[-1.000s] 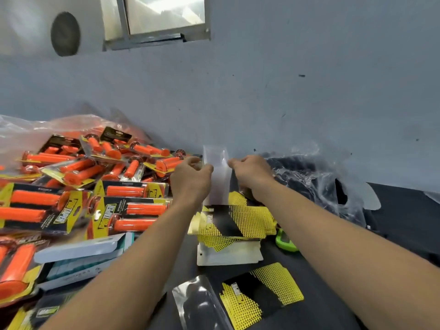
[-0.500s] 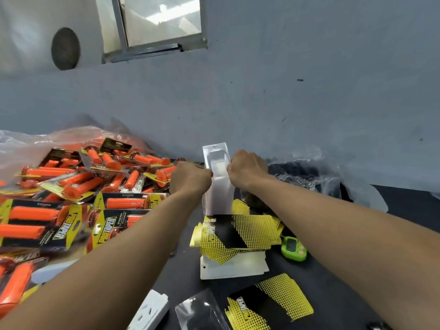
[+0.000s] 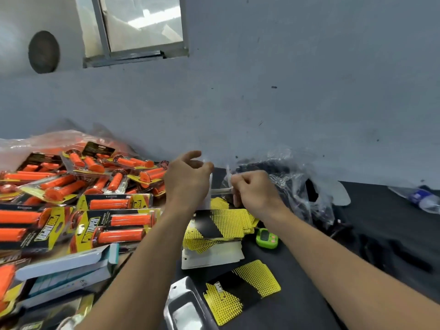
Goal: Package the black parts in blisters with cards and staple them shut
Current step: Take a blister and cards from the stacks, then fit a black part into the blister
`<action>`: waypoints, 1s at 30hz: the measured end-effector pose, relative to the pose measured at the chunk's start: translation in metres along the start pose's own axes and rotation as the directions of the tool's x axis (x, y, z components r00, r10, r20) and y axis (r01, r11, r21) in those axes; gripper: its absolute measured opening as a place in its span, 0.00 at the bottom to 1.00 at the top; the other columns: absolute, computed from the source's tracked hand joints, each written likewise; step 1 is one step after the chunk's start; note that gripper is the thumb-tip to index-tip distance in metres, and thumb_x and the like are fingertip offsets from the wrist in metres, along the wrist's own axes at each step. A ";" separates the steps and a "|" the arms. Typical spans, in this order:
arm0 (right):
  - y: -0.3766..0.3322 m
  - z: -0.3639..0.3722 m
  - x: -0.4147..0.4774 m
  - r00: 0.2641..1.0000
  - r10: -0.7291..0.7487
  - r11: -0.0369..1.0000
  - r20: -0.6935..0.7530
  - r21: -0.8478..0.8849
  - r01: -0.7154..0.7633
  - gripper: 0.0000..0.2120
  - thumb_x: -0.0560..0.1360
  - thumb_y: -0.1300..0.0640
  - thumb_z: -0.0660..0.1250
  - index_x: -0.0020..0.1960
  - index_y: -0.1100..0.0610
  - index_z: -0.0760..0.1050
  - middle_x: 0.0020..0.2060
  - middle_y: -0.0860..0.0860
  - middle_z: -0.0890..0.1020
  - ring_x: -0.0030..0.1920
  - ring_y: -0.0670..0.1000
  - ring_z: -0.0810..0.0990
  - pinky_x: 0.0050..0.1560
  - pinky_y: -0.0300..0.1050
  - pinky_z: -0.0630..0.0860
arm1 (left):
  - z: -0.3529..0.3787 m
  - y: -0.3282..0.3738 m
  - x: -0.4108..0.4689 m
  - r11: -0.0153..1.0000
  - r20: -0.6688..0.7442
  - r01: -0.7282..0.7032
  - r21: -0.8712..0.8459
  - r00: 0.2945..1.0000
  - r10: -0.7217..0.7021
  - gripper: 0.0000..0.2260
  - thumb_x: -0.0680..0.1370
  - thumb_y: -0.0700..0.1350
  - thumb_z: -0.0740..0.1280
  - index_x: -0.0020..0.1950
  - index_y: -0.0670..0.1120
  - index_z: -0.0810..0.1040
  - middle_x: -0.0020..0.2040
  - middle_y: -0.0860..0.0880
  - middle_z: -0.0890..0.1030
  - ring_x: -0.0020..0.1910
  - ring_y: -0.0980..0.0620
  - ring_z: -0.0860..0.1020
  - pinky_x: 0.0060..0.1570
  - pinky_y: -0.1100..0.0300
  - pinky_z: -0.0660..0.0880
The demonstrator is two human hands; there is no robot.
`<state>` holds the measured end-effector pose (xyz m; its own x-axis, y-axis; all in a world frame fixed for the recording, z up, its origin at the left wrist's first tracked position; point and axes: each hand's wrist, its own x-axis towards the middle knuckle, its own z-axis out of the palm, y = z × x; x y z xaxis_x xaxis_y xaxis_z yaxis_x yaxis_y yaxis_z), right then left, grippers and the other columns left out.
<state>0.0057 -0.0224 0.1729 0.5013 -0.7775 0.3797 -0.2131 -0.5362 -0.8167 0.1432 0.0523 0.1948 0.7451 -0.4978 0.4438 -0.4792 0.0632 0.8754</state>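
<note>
A grey-blue wall [image 3: 285, 91] fills the upper half of the view, with a window [image 3: 140, 27] set in it at upper left. Below runs a black tabletop [image 3: 376, 201]. Its left side is covered by a large heap of packaged orange grips [image 3: 83, 198], sealed in blisters with yellow-and-black cards.

Against the wall, right of centre, lies a crumpled clear plastic bag [image 3: 304, 186] with the black parts [image 3: 278, 175] inside it. Two bare forearms reach in from the bottom edge towards the middle of the tabletop, just in front of that bag.

The left hand [image 3: 188, 179] and the right hand [image 3: 252, 190] are close together, with a clear blister [image 3: 220, 190] held between them. The fingers of both hands are curled on its edges; the blister itself is blurred and hard to make out.

Directly below the hands sits a stack of yellow-and-black cards [image 3: 221, 222], resting on a pile of white sheets [image 3: 214, 257]. A white-and-teal box [image 3: 66, 270] lies at lower left.

Nearer the viewer, between the forearms, a single card [image 3: 242, 290] lies flat, and an empty blister [image 3: 185, 306] lies just left of it. A water bottle [image 3: 425, 198] lies on its side at the far right. A small green timer [image 3: 266, 238] sits just right of the card stack.
</note>
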 end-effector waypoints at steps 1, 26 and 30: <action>0.007 -0.009 -0.018 1.000 0.006 0.999 -0.002 -0.035 -0.006 0.24 0.83 0.54 0.64 0.29 0.58 0.77 0.26 0.54 0.81 0.24 0.45 0.76 0.32 0.42 0.73 | 0.001 -0.002 -0.012 1.000 0.026 0.020 -0.002 0.999 -0.019 0.15 0.76 0.47 0.75 0.63 0.51 0.83 0.47 0.55 0.86 0.44 0.55 0.85 0.49 0.52 0.84; 0.171 -0.134 -0.203 0.892 0.305 0.642 -0.334 -0.620 -0.452 0.42 0.80 0.56 0.64 0.83 0.43 0.40 0.64 0.42 0.76 0.61 0.48 0.76 0.56 0.45 0.75 | 0.166 -0.087 -0.203 0.951 0.217 0.242 0.190 0.935 -0.281 0.08 0.77 0.44 0.71 0.54 0.47 0.88 0.30 0.66 0.76 0.31 0.67 0.75 0.32 0.72 0.65; 0.175 -0.137 -0.199 0.900 0.230 0.584 -0.370 -0.688 -0.432 0.41 0.79 0.54 0.68 0.84 0.48 0.49 0.78 0.45 0.66 0.75 0.50 0.66 0.73 0.47 0.64 | 0.176 -0.092 -0.213 0.958 0.299 0.158 0.239 0.927 -0.227 0.11 0.78 0.44 0.70 0.59 0.46 0.86 0.34 0.65 0.77 0.36 0.68 0.76 0.35 0.72 0.68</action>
<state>-0.2464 -0.0065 0.0134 0.0919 -0.9447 0.3147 -0.9175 -0.2032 -0.3419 -0.0535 0.0003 -0.0142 0.6607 -0.7345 0.1550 -0.4525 -0.2249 0.8629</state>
